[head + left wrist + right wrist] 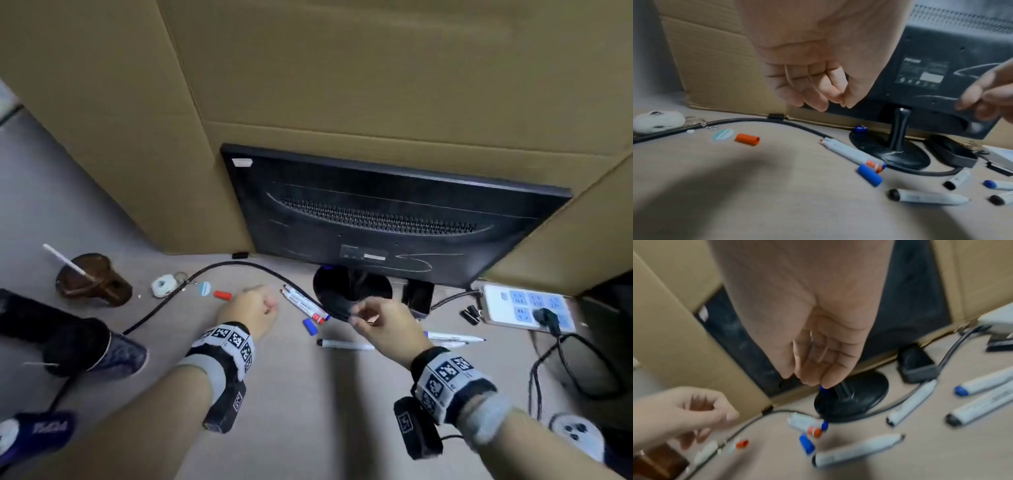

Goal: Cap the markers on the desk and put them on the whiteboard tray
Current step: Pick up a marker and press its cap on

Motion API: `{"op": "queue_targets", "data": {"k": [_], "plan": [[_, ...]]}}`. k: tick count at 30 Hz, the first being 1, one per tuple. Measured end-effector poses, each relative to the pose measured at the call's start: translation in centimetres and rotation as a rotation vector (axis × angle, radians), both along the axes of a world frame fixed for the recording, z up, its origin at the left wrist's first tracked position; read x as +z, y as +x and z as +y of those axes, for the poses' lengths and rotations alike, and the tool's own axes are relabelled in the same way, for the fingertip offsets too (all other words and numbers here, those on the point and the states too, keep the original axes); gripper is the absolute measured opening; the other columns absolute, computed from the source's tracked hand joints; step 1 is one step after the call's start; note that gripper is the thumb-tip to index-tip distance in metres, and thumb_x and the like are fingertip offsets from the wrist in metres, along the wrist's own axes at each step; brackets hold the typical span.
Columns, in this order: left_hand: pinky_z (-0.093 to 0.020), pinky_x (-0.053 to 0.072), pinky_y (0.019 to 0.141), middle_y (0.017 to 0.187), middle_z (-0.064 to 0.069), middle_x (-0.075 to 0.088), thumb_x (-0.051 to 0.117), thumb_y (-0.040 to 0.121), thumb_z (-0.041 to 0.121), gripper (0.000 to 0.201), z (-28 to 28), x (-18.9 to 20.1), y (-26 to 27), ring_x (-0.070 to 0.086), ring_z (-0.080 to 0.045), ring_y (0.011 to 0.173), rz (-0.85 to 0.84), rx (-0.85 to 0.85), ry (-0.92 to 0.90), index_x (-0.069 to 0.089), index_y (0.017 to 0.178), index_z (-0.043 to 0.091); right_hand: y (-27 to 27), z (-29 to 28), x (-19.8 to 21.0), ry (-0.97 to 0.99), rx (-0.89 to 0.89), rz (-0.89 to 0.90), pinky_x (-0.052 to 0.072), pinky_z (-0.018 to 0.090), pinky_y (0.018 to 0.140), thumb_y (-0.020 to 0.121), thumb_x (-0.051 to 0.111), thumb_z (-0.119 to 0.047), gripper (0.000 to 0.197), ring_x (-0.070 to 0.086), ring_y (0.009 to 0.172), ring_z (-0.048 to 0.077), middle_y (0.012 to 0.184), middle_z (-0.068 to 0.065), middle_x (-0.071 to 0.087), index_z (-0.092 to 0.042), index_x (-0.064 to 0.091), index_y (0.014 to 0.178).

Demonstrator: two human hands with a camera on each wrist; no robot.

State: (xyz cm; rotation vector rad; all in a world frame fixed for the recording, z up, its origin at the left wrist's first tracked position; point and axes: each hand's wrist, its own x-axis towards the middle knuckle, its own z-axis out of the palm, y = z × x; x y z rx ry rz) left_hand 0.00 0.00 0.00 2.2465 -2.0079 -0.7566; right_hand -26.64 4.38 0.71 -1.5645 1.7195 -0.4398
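Note:
Uncapped markers lie on the desk. A red marker and a blue one point(303, 303) rest side by side against the monitor base point(352, 291). A loose blue cap point(310, 326) lies beside them, and a red cap point(222, 294) sits further left. A black marker point(346, 344) and further markers point(455, 337) lie to the right. Another blue cap point(822, 390) sits on the base. My left hand point(270, 306) hovers with curled fingers, holding nothing. My right hand point(809, 381) hangs over the base, fingers relaxed, tips just short of that cap. The whiteboard tray is out of view.
A black monitor point(394, 219) stands against cardboard panels point(342, 68). A black cable point(191, 279) curves across the desk. A brown drink cup with a straw point(92, 281) and a key fob point(164, 286) sit at left. A power strip point(527, 308) lies at right.

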Motion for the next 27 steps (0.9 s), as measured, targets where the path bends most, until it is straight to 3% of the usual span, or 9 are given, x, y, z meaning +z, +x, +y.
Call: {"op": "queue_targets", "data": {"k": [3, 6, 11, 15, 19, 24, 27], "plan": [[-0.04, 0.059, 0.076, 0.092, 0.002, 0.069, 0.061, 0.088, 0.03, 0.012, -1.3, -2.2, 2.7, 0.068, -0.027, 0.08, -0.042, 0.009, -0.026, 0.062, 0.085, 0.018, 3.3, -2.0, -3.5, 0.068, 0.084, 0.113, 0.057, 0.031, 0.079, 0.087, 0.066, -0.038, 0.017, 0.068, 0.081, 0.01, 0.087, -0.008, 0.074, -0.027, 0.072, 0.098], [-0.039, 0.056, 0.079, 0.107, 0.003, 0.063, 0.063, 0.087, 0.023, 0.006, -2.4, -4.1, 5.2, 0.065, -0.025, 0.094, -0.031, 0.039, -0.023, 0.061, 0.093, 0.022, 6.5, -3.4, -5.4, 0.127, 0.068, 0.193, 0.057, 0.035, 0.078, 0.087, 0.062, -0.04, 0.022, 0.07, 0.088, 0.022, 0.095, -0.001, 0.074, -0.03, 0.07, 0.105], [-0.041, 0.046, 0.101, 0.125, 0.006, 0.058, 0.06, 0.086, 0.011, 0.042, -4.4, -7.7, 8.0, 0.054, -0.022, 0.121, -0.068, -0.023, -0.077, 0.056, 0.123, 0.03, 9.1, -5.7, -8.1, 0.086, 0.073, 0.272, 0.056, 0.041, 0.083, 0.089, 0.061, -0.026, 0.025, 0.067, 0.101, 0.031, 0.11, 0.008, 0.07, -0.025, 0.068, 0.112], [-0.035, 0.039, 0.109, 0.13, 0.01, 0.06, 0.058, 0.085, 0.004, 0.056, -5.7, -9.6, 8.8, 0.052, -0.019, 0.125, -0.165, -0.063, -0.134, 0.053, 0.132, 0.034, 10.0, -6.8, -10.0, 0.069, 0.098, 0.359, 0.054, 0.039, 0.08, 0.09, 0.063, -0.028, 0.022, 0.066, 0.102, 0.033, 0.109, 0.008, 0.07, -0.022, 0.067, 0.111], [-0.035, 0.043, 0.108, 0.131, 0.005, 0.062, 0.059, 0.083, -0.001, 0.057, -6.4, -11.0, 9.4, 0.052, -0.022, 0.126, -0.144, -0.038, -0.087, 0.056, 0.131, 0.029, 10.3, -7.2, -11.3, 0.101, 0.141, 0.42, 0.049, 0.034, 0.07, 0.091, 0.06, -0.027, 0.012, 0.068, 0.096, 0.034, 0.1, 0.008, 0.071, -0.02, 0.067, 0.098], [-0.038, 0.048, 0.101, 0.126, -0.004, 0.058, 0.054, 0.083, -0.008, 0.046, -6.1, -12.0, 9.9, 0.058, -0.027, 0.117, -0.057, 0.001, -0.039, 0.063, 0.12, 0.019, 10.6, -7.2, -11.6, 0.131, 0.132, 0.404, 0.051, 0.033, 0.069, 0.085, 0.065, -0.028, 0.014, 0.069, 0.092, 0.031, 0.098, 0.006, 0.072, -0.022, 0.07, 0.097], [-0.039, 0.051, 0.098, 0.121, -0.004, 0.061, 0.058, 0.085, -0.004, 0.037, -5.9, -11.8, 10.0, 0.061, -0.029, 0.112, -0.06, -0.003, -0.051, 0.067, 0.113, 0.019, 10.3, -7.3, -11.2, 0.096, 0.131, 0.376, 0.051, 0.034, 0.072, 0.083, 0.066, -0.025, 0.016, 0.068, 0.094, 0.029, 0.1, 0.004, 0.071, -0.022, 0.069, 0.099]]}}
